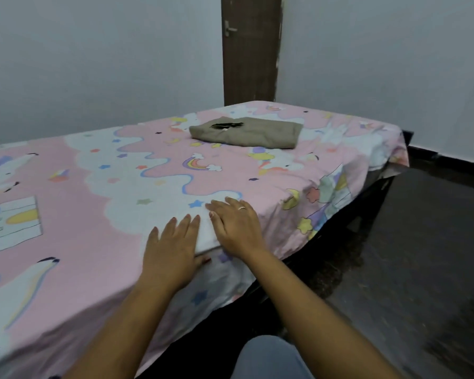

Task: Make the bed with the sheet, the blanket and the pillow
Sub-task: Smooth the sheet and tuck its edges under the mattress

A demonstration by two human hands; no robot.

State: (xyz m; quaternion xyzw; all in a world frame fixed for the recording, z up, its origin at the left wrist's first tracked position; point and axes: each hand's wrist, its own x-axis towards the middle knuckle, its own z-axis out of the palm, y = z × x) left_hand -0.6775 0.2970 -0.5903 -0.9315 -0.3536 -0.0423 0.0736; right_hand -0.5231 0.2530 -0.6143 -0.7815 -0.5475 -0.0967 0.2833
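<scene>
Two grips lie flat on sheet (126, 170), head view. Left grip (173, 250): fingers straight & spread on top at near edge of bed (340, 236), thumb down over the side. Right grip (237, 228) just beside it, fingers straight & close together, ring on one, pinching nothing. Sheet, pink w/ rainbows & stars, covers bed top, drapes over edge. Folded khaki blanket (246, 132) on sheet near far end, well apart from grips, small dark item (226, 125) on it. Door (251, 50) behind; dark floor (422, 242) at right.

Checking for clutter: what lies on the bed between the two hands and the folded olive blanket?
Head view: only bare printed sheet lies between the left hand, the right hand and the folded blanket.
</scene>
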